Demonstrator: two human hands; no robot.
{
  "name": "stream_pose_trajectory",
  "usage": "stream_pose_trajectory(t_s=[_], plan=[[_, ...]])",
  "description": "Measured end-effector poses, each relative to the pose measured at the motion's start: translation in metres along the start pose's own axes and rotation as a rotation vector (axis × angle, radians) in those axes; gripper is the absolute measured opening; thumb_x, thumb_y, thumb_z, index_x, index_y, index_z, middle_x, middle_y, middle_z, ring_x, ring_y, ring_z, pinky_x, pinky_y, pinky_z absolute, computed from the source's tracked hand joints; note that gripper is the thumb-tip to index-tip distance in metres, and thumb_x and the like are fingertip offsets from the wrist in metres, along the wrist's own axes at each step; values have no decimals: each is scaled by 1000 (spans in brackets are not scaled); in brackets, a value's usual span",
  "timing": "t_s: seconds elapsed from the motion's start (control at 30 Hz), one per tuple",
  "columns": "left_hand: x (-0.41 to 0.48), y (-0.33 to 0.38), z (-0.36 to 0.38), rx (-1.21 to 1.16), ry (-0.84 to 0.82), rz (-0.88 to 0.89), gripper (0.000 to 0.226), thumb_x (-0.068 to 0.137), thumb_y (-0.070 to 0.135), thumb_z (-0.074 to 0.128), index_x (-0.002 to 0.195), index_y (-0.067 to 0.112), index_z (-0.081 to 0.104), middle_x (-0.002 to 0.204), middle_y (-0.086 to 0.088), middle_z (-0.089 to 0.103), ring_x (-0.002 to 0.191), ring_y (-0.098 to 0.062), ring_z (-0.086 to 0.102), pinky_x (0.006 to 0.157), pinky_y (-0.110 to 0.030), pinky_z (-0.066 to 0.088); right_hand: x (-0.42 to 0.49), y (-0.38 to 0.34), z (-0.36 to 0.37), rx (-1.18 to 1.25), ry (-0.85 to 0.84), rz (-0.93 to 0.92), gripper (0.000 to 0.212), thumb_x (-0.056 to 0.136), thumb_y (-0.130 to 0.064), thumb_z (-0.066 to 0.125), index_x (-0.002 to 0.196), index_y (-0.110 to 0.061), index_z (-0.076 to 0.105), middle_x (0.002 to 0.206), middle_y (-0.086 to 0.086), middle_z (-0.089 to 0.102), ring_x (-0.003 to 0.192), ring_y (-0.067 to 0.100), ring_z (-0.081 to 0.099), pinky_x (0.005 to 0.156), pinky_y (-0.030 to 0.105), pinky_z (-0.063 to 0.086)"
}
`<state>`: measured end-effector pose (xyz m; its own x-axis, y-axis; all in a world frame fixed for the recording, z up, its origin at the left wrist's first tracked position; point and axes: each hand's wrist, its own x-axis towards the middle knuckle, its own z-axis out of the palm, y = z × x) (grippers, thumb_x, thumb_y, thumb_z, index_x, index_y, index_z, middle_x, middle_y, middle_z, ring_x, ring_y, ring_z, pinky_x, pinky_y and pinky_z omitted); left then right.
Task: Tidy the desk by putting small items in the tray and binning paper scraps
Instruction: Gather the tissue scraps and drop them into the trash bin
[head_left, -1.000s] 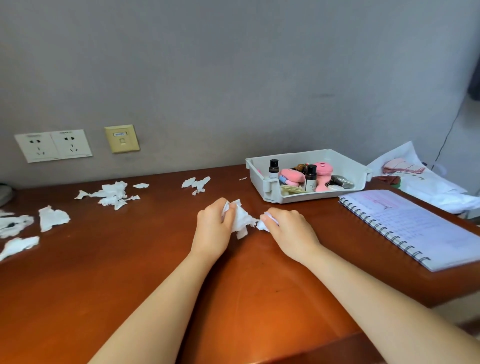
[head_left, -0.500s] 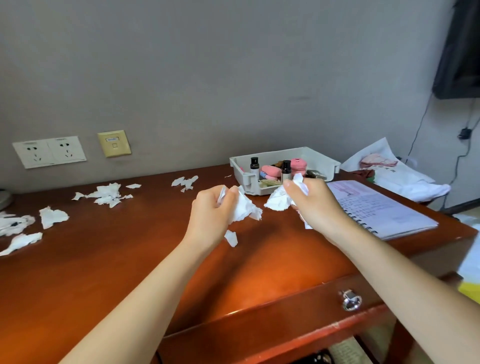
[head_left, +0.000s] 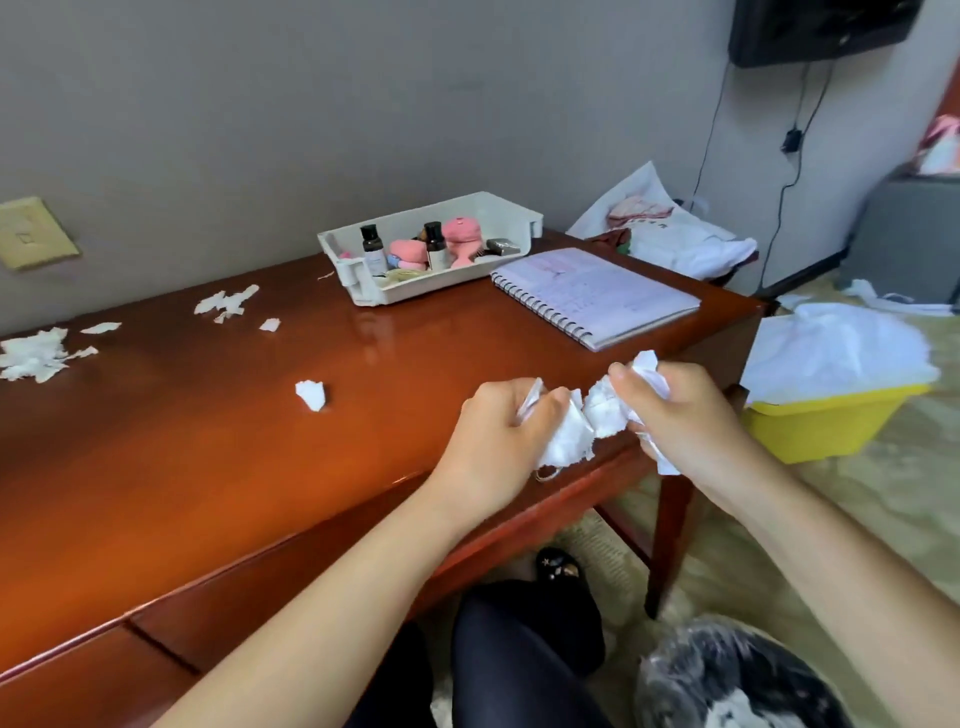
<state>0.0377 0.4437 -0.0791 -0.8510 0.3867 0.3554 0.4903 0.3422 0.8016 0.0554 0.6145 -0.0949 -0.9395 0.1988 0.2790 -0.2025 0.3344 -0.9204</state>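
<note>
Left hand (head_left: 498, 431): raised above the near edge of the surface (head_left: 208, 441); fingers (head_left: 511, 389) clenched round the left wad (head_left: 566, 439), a crumpled ball of white paper.
Right hand (head_left: 685, 415): level with the left hand and just to its right, out past the surface's near right corner; fingers (head_left: 631, 382) grasping the right wad (head_left: 605, 410), with paper showing above and below the fist.
Wads: side by side between the two hands; whether they touch cannot be told.
Loose scrap (head_left: 310, 395): one torn white piece lying alone on the surface, left of the hands and well apart from them.
Scrap piles (head_left: 31, 356): torn white paper scattered along the far left of the surface, with a smaller cluster (head_left: 226, 301) nearer the tray.
Tray (head_left: 415, 288): white, at the far side of the surface near the wall; holds two dark-capped bottles (head_left: 434, 244), upright, and pink items (head_left: 460, 234).
Notebook (head_left: 597, 296): spiral-bound, open, flat on the surface just right of the tray.
Yellow bin (head_left: 826, 421): on the floor right of the surface, lined with a white bag.
Lined container (head_left: 727, 675): dark, with clear plastic, on the floor at the near right, below the right forearm.
</note>
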Motion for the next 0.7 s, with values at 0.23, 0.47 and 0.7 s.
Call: stream_pose_trajectory(t_s=[0.23,0.47,0.7], plan=[[-3,-33,97,-105,-205,-140,49,95,20,50,54,20,24,47,11,22,45,-6,21,50,-26,21,-33,81,-50,-73,88,217,48,96,-23,48,54,-18,25,37,-12,25,30,5,26,37,10,19],[-14,-73,191,-287,-362,-489,30,97,19,49,71,5,51,42,6,39,32,-2,32,38,-17,27,-71,167,-82,-143,187,484,50,95,-26,50,53,-20,24,40,-12,24,46,10,30,63,30,28],[-34,-122,288,-342,-328,-996,38,91,30,54,58,15,42,49,2,35,40,-13,32,43,-20,26,-107,254,-93,-128,232,718,48,93,-28,49,53,-23,22,47,-13,24,52,16,27,61,34,29]])
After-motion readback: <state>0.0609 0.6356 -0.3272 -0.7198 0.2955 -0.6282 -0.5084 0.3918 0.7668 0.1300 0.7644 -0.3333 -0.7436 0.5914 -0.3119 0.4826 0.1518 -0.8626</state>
